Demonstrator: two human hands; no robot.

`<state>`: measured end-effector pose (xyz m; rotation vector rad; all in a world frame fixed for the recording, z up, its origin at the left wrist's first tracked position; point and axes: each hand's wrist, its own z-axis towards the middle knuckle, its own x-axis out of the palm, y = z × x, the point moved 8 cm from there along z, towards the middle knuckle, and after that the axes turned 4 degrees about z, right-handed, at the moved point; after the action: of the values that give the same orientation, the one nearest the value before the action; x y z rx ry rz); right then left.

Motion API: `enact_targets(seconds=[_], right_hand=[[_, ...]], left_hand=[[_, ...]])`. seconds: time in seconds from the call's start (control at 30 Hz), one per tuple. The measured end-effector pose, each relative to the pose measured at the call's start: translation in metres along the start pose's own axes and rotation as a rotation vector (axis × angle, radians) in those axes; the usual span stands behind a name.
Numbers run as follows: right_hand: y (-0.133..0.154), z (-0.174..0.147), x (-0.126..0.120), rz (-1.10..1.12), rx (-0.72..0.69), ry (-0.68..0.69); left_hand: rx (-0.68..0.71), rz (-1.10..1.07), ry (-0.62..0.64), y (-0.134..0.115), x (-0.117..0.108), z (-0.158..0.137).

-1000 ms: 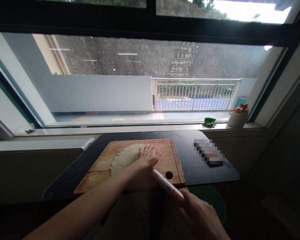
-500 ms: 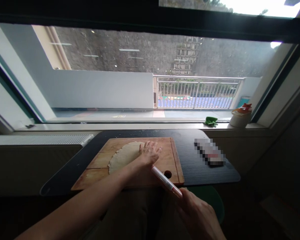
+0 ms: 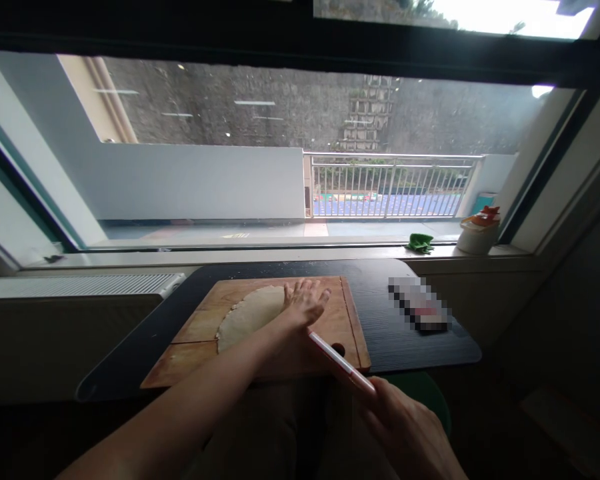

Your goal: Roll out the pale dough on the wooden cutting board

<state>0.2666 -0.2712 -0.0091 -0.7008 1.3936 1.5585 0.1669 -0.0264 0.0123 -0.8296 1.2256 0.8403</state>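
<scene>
A thin, pale sheet of dough (image 3: 245,319) with an uneven edge lies on a wooden cutting board (image 3: 195,325). My left hand (image 3: 307,301) is spread flat over the right side of the dough, palm down, and the forearm hides part of the sheet. My right hand (image 3: 405,417) is closed around the near end of a slim, shiny white-and-red stick (image 3: 343,361). The stick slants up and left over the board's near right corner, its far tip close below my left wrist. Its exact kind does not show.
The board rests on a dark table (image 3: 390,347). A blurred-out flat object (image 3: 420,305) lies at the right. On the windowsill are a green cloth-like item (image 3: 420,243) and a white container (image 3: 477,239). A radiator (image 3: 80,287) stands left; a green stool (image 3: 433,400) shows below.
My left hand has shifted slightly right, with its fingers spread wider. My right hand and the stick have moved a little right and down. The view has tilted slightly.
</scene>
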Motion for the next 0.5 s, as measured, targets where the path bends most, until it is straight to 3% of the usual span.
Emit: enact_targets(seconds=[0.13,0.27,0.37,0.5], right_hand=[[-0.009,0.005,0.0,-0.02,-0.009,-0.053],[-0.006,0.002,0.01,-0.026,-0.065,-0.075],[-0.001,-0.006,0.02,-0.027,-0.129,-0.116],[0.005,-0.013,0.031,-0.005,-0.211,-0.16]], left_hand=[[0.041,-0.061,0.015,-0.016,0.002,0.017],[0.082,-0.095,-0.026,-0.015,-0.004,0.008],[0.072,-0.109,-0.152,0.01,-0.015,-0.008],[-0.074,-0.081,-0.223,0.065,-0.022,-0.02]])
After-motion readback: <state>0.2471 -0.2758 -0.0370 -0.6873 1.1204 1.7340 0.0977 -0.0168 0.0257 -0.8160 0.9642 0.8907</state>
